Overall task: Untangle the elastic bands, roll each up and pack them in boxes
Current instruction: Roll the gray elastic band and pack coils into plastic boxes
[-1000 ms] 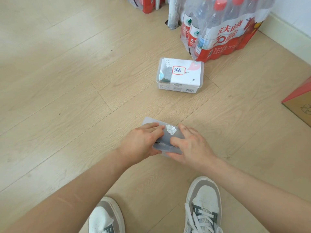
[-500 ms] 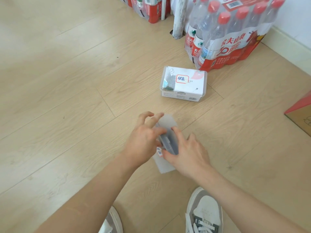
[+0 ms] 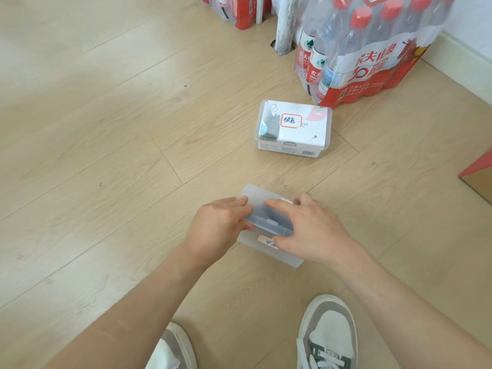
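A small translucent plastic box [image 3: 269,225] lies on the wooden floor between my hands, its frosted lid swung open toward me with a red-bordered label on it. My left hand [image 3: 218,227] grips the box's left end, thumb on the near side. My right hand [image 3: 311,230] grips the right end, fingers over the top. What is inside the box is hidden. Farther away stands a second clear box [image 3: 292,129], lid down, with a white card and a red-framed label on top and something dark inside at its left.
A shrink-wrapped pack of water bottles [image 3: 367,46] stands behind the far box, with a grey pole [image 3: 285,25] and another red pack [image 3: 237,9] to its left. A cardboard box corner [image 3: 479,179] juts in at the right. My two shoes [image 3: 327,334] are near the bottom edge.
The small box has turned from end-on to lying crosswise, and its labelled lid now lies open toward me. Both hands shifted to its two ends.
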The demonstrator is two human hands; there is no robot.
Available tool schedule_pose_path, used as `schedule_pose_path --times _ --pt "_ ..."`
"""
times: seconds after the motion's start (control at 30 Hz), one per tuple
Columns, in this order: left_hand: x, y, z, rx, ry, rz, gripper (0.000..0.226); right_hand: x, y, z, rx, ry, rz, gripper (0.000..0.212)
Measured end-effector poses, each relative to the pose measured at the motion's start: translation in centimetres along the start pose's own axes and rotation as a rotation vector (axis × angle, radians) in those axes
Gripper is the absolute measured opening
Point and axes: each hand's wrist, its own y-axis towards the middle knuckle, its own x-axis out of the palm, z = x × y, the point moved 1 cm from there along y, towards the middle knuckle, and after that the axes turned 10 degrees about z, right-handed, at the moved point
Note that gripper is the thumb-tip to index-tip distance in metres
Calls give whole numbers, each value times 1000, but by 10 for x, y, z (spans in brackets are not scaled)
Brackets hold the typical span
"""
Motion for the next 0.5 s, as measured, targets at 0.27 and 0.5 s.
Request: schedule_pose_path --times 0.27,0.5 --pt "8 -12 -8 183 96 105 26 6 -4 -11 -64 -36 44 66" --pt "-4 4 -9 -267 -222 -49 55 25 -24 -29 113 -83 132 73"
